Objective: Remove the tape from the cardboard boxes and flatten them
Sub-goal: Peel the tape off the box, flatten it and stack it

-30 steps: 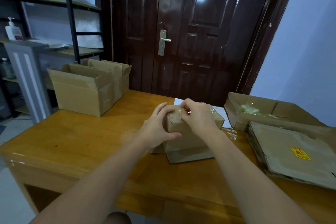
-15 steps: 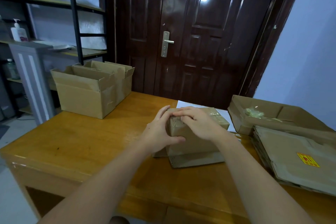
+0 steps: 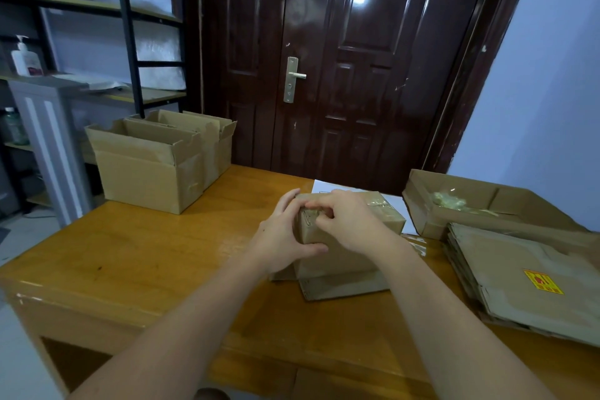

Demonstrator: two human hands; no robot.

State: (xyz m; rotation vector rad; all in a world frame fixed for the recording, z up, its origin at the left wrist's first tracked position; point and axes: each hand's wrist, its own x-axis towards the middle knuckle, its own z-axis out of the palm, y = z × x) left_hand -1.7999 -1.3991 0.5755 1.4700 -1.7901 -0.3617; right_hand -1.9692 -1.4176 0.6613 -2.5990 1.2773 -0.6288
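My left hand [image 3: 285,237] wraps the near left corner of the small taped box [image 3: 350,230], thumb curled across its front face, the other fingers [image 3: 287,201] up along the left side, holding it steady. The box sits on the desk [image 3: 146,253], right in front of me at the middle, resting on a flattened piece of cardboard [image 3: 344,286]. My right hand [image 3: 349,221] lies over the top of the box, fingers bent down at the near left top edge, picking at the tape [image 3: 378,203] there. Whether I actually have an end pinched, I cannot tell; my fingertips hide it.

The box's long axis runs from that near left corner away toward the far right, and the shiny tape follows along the top. So the peel, as I judge it, goes away from my left hand, out toward the right. My right hand is the one on the tape and best placed to pull, while the left braces.

Off to the right wait the flattened stack [image 3: 519,279] and an open box [image 3: 480,204] with balled-up tape inside (the scrap bin, I guess). Two open boxes [image 3: 152,172] stand at the far left corner of the desk.
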